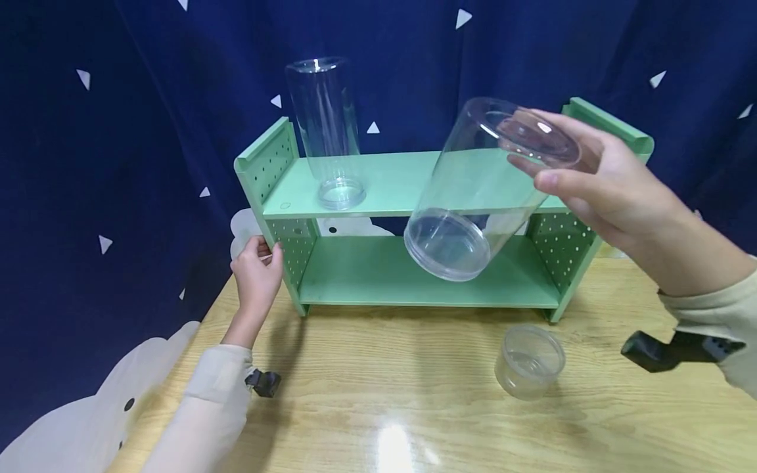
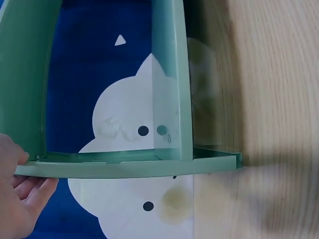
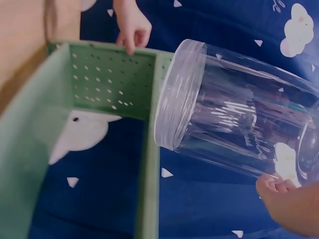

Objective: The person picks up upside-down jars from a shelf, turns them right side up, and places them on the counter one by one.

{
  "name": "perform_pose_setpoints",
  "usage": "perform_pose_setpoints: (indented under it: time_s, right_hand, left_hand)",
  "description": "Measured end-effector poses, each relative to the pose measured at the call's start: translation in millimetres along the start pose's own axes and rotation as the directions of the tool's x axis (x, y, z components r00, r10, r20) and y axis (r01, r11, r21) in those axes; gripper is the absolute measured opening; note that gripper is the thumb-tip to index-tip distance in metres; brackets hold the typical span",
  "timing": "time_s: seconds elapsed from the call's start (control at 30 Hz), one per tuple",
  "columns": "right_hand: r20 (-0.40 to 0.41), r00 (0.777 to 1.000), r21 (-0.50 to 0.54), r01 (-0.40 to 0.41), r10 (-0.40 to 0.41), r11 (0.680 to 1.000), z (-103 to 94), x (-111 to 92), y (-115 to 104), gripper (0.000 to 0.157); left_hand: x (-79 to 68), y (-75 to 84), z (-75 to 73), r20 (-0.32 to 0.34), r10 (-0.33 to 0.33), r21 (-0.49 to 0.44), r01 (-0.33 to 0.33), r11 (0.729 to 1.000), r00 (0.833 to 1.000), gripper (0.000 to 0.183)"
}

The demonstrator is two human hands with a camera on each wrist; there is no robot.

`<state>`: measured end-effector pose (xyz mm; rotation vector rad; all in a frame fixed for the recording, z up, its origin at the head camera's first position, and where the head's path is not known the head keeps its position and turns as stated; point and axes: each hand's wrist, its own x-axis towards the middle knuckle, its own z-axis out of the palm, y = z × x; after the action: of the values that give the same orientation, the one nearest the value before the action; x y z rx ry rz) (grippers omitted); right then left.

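My right hand [image 1: 615, 177] grips a large clear jar [image 1: 467, 190] near its upper end, thumb in front. The jar hangs tilted before the upper shelf, its ribbed end low and to the left. In the right wrist view that ribbed end of the jar [image 3: 182, 94] overlaps the shelf's edge; whether they touch I cannot tell. My left hand [image 1: 258, 272] pinches the front edge of the left side panel on a green two-tier shelf rack [image 1: 414, 305]. In the left wrist view, the left hand [image 2: 22, 191] has its digits on both faces of that panel.
A tall, narrow clear jar [image 1: 328, 131] stands upright on the upper shelf, at the left. On the wooden table [image 1: 367, 368], a short round clear container [image 1: 529, 362] sits in front of the rack's right side. Behind hangs a dark blue curtain [image 1: 402, 66].
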<state>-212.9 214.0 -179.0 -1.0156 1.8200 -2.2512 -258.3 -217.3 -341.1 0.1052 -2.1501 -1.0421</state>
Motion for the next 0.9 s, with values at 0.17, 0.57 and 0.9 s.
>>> perform_pose_setpoints:
  time_s: [0.17,0.57,0.9]
  right_hand:
    - [-0.010,1.000,0.050,-0.011,0.012,0.999,2.5,-23.6,19.6,0.065]
    - [-0.047,0.981,-0.035,-0.188,0.187,0.981,-2.5,-68.7,77.8,0.064]
    - [-0.060,0.959,0.116,-0.268,0.276,0.956,16.3,-79.3,111.5,0.072]
  left_hand:
    - [-7.1,2.3,-2.3,0.026,-0.044,-0.053,0.046,0.998,0.999,0.032]
    - [-60.1,31.9,6.1,-0.097,0.114,-0.220,-0.133,0.966,0.989,0.061]
    - [-122.0,73.3,23.1,0.473,0.076,-0.511,0.204,0.835,0.878,0.065]
